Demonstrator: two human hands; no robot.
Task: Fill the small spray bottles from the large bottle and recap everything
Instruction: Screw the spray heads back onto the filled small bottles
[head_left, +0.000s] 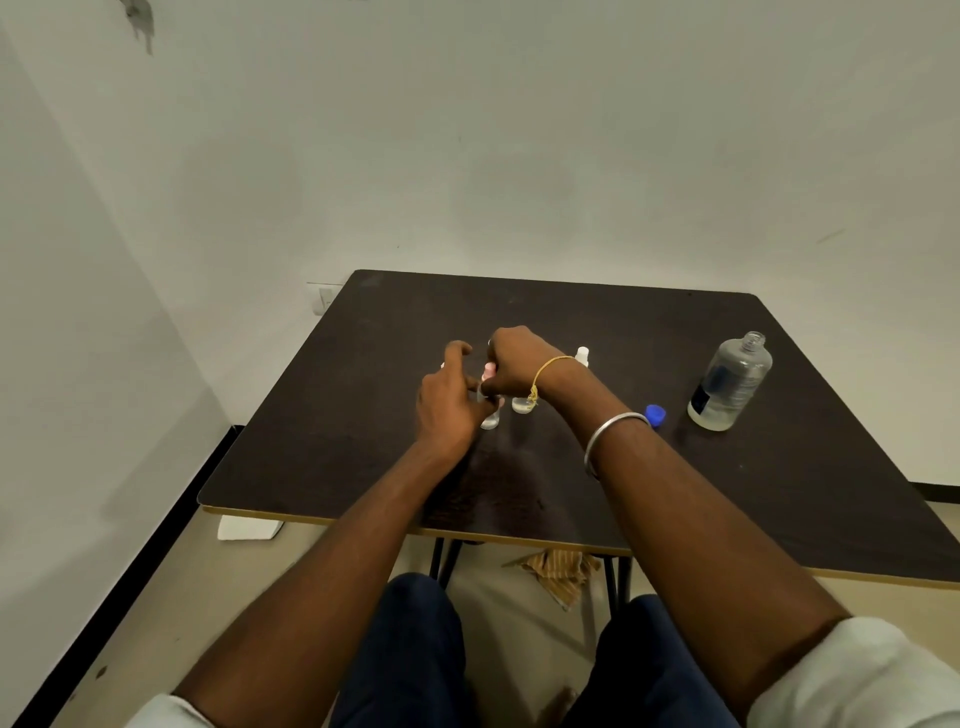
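Both hands meet over the middle of the dark table. My left hand holds a small clear spray bottle that stands on the table. My right hand is closed over that bottle's top, where a pink spray head shows between the fingers. A second small clear bottle stands just right of it, mostly hidden by my right wrist. Another small bottle with a white cap stands behind my wrist. The large clear bottle stands uncapped at the right, its blue cap lying beside it.
The table's far edge meets a white wall. On the floor lie a white object under the near left corner and a striped cloth by the table legs. My knees in dark trousers sit below the near edge.
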